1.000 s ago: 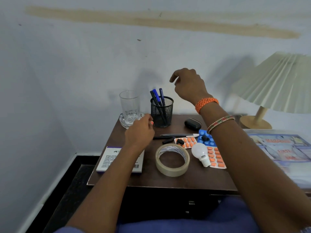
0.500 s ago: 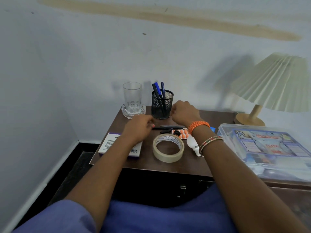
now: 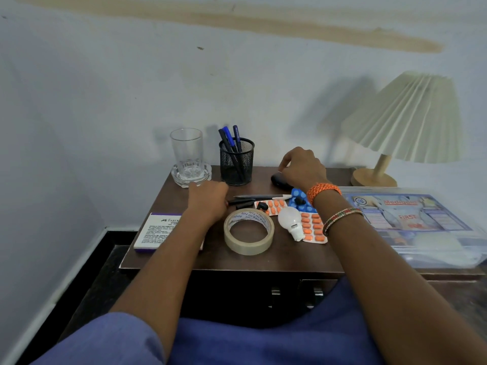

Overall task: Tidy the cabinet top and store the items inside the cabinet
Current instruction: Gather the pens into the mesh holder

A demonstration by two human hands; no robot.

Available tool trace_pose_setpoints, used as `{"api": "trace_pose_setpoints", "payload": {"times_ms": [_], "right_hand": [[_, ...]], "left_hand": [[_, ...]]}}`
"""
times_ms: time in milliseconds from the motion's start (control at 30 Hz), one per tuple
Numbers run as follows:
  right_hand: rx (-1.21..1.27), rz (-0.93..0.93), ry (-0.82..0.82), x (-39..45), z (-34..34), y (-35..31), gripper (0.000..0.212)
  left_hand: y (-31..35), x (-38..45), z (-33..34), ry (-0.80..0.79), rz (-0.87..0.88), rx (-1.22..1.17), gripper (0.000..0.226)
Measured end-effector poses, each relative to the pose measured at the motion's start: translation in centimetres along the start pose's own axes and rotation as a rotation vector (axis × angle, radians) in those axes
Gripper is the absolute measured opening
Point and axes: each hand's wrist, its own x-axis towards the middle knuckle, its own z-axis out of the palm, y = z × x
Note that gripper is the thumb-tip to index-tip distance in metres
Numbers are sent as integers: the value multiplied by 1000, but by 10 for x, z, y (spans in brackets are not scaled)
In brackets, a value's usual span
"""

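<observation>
The brown cabinet top [image 3: 263,262] carries a tape roll [image 3: 247,247], a white bulb [image 3: 290,221], orange pill strips [image 3: 312,227], a blue pill strip [image 3: 300,196], a slim pen [image 3: 258,196] and a white stamp-pad box [image 3: 158,230]. My right hand [image 3: 303,167] reaches to the back, its fingers curled over a small black case [image 3: 276,179]. My left hand [image 3: 208,201] is curled with its fingertips hidden, right against the left end of a short black pen piece [image 3: 241,202]. Whether it holds that piece is hidden.
A drinking glass [image 3: 187,151] stands in a glass dish [image 3: 191,176] at the back left, beside a mesh pen holder [image 3: 237,162]. A lamp [image 3: 403,119] and a clear first-aid box [image 3: 411,219] fill the right side. The cabinet doors [image 3: 275,292] below are closed. The wall lies close on the left.
My right hand came down from mid-air, passed over the pills, and now sits on the black case at the back. My left hand stayed near the black pen piece.
</observation>
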Motion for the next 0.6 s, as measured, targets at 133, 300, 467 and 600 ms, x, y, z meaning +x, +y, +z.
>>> {"api": "trace_pose_setpoints", "payload": {"times_ms": [133, 300, 467, 600], "right_hand": [[29, -23, 3, 0, -4, 0, 18], [39, -158, -111, 1, 4, -11, 24], [-50, -372, -431, -11, 16, -25, 25], [-77, -382, -486, -12, 26, -27, 21]], "left_hand": [[-6, -4, -4, 79, 14, -53, 8], [-15, -7, -10, 167, -11, -309, 7], [-28, -6, -10, 80, -67, -634, 18], [-42, -8, -9, 87, -140, -684, 19]]}}
